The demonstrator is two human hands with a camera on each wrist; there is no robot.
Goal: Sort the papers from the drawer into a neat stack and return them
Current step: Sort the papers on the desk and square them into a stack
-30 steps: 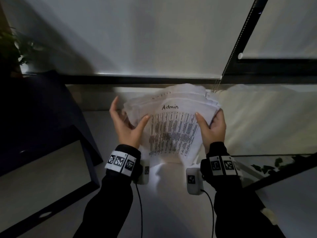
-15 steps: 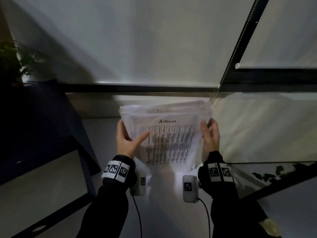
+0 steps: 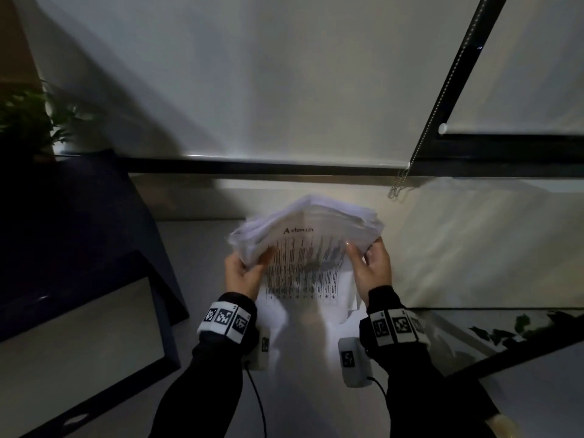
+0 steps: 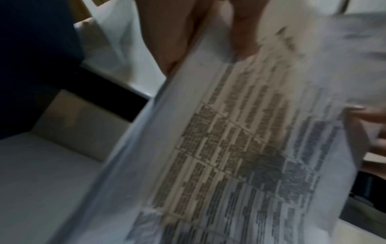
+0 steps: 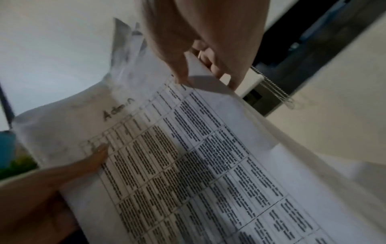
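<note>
A stack of white papers (image 3: 303,245) stands on its lower edge on the white desk (image 3: 303,390), bowed upward at the top. The front sheet carries the handwritten word "Admin" over a printed table (image 5: 188,165). My left hand (image 3: 245,273) grips the stack's left edge, thumb on the front sheet (image 4: 240,148). My right hand (image 3: 369,267) grips the right edge, thumb in front and fingers behind. The sheets' top edges are fanned and uneven. In the left wrist view the page is blurred.
A dark open drawer (image 3: 79,336) with a pale inside lies at the lower left. A plant (image 3: 28,121) stands at the far left. Roller blinds with a bead chain (image 3: 401,181) hang behind the desk. A dark-framed glass surface (image 3: 521,336) lies at the right.
The stack dropped lower and flattened half a second ago, and now bows upward again. Both hands have slid down along the side edges.
</note>
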